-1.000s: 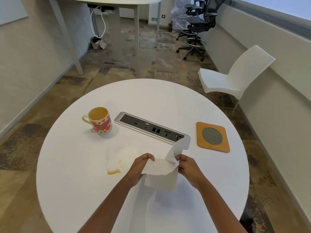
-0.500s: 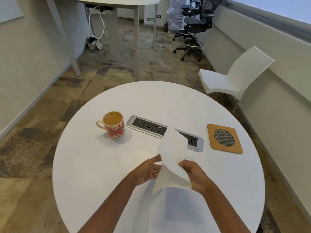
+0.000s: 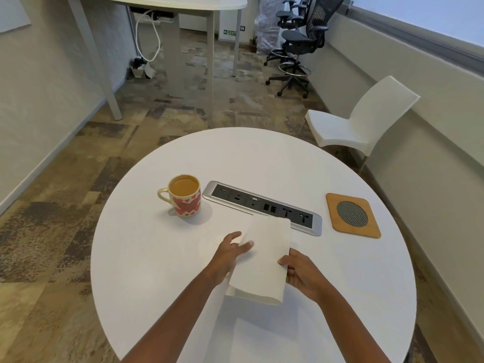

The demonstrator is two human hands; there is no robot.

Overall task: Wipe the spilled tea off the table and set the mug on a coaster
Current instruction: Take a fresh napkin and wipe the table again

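A white paper towel (image 3: 263,260), folded over, hangs just above the round white table (image 3: 157,271). My left hand (image 3: 230,254) grips its left edge and my right hand (image 3: 298,271) holds its right edge. A cream mug (image 3: 185,199) with red hearts, full of tea, stands left of the hands, handle pointing left. A wooden coaster (image 3: 352,215) with a mesh centre lies at the table's right side. The spilled tea is hidden behind my left hand and the towel.
A silver power-socket strip (image 3: 264,206) is set into the table between mug and coaster. A white chair (image 3: 361,121) stands beyond the table on the right, near the wall. A second table (image 3: 170,3) and office chairs (image 3: 298,40) stand further back.
The towel has been folded from a loose raised sheet into a flatter layered rectangle between both hands. The view shifted, and the spill seen earlier is covered.
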